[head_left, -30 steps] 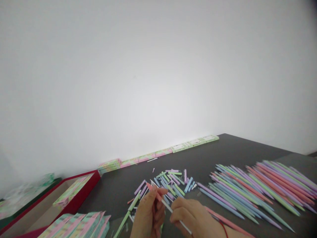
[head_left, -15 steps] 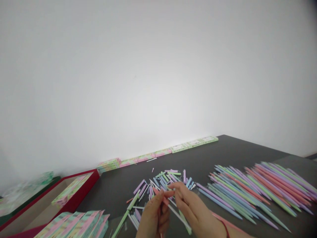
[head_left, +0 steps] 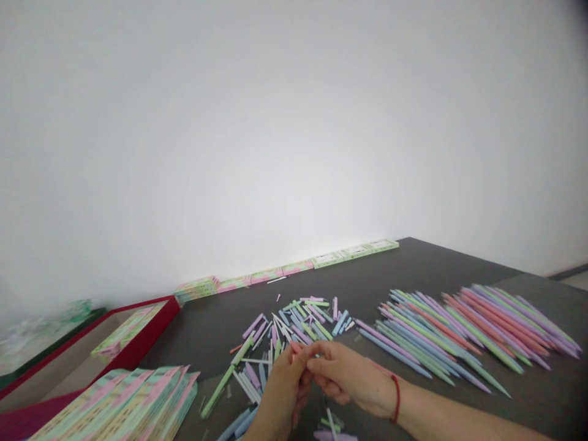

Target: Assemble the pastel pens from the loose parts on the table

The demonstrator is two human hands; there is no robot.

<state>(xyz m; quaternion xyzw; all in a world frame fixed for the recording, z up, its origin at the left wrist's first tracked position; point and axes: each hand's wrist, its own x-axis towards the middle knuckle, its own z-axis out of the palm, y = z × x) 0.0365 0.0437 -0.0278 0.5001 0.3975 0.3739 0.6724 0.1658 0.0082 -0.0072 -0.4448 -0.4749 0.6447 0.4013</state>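
Observation:
My left hand (head_left: 288, 387) is closed, its thumb and fingers pinching a coral pen part (head_left: 294, 347) whose tip shows above them. Against it, my right hand (head_left: 337, 369) has its fingertips pressed together at the same piece; most of the piece is hidden by the fingers. Just beyond both hands lies a heap of short pen parts (head_left: 316, 312) in lilac, green and blue, with thin white refills (head_left: 280, 327) among them. A light green pen piece (head_left: 220, 389) rests on the table left of my left hand. Below my right hand is a thin white stick (head_left: 329, 419).
Rows of long pastel pens (head_left: 436, 337) spread over the right of the black table (head_left: 367, 269). Flat printed boxes (head_left: 266, 275) line the wall. At left stand a red box (head_left: 156, 331), stacked printed packets (head_left: 119, 404) and clear plastic wrapping (head_left: 46, 334).
My right fingers have come down and closed against my left hand; they were more spread before. The white stick beneath them hangs lower or lies differently. The whole view has shifted slightly.

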